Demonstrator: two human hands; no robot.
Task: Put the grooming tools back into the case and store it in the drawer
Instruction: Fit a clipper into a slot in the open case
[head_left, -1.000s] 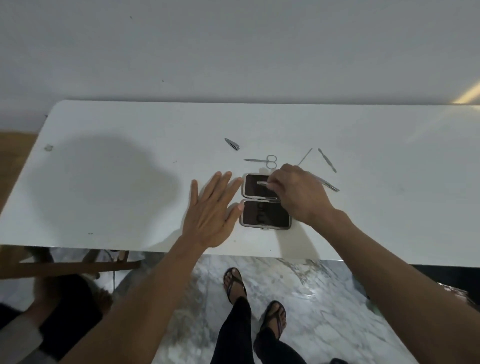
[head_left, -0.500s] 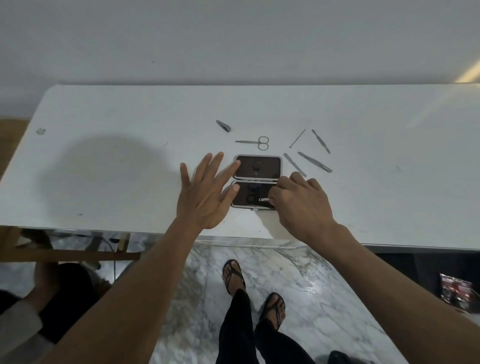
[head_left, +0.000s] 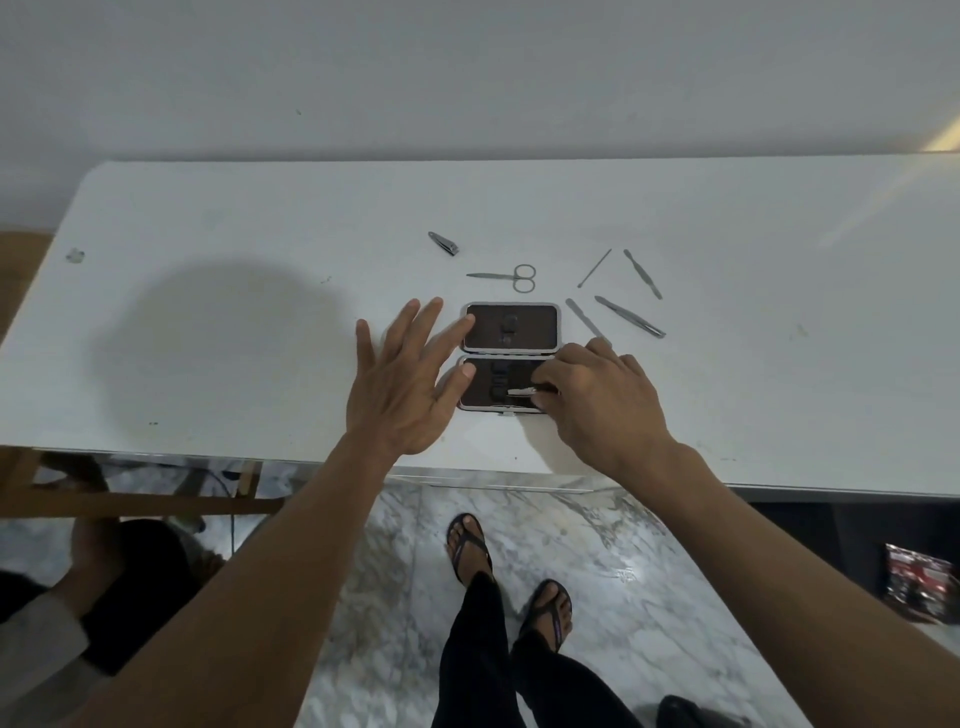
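The open dark-lined, metal-rimmed grooming case (head_left: 511, 357) lies near the white surface's (head_left: 208, 218) front edge. The right hand (head_left: 597, 400) pinches a thin steel tool (head_left: 521, 391) — light, stiff, slippery, best gripped mid-shaft. The left hand (head_left: 402, 384), fingers spread, steadies the case's left side.

The open case (head_left: 511, 356) is lying on the table (head_left: 208, 338), near its front edge. The left hand (head_left: 402, 384) is resting just left of the case, the right hand (head_left: 605, 402) at its right, over the near half. Behind the case the scissors (head_left: 506, 276) are lying, and further back-left the nail clipper (head_left: 443, 243). To the right of the case four thin tools (head_left: 628, 316) are lying.
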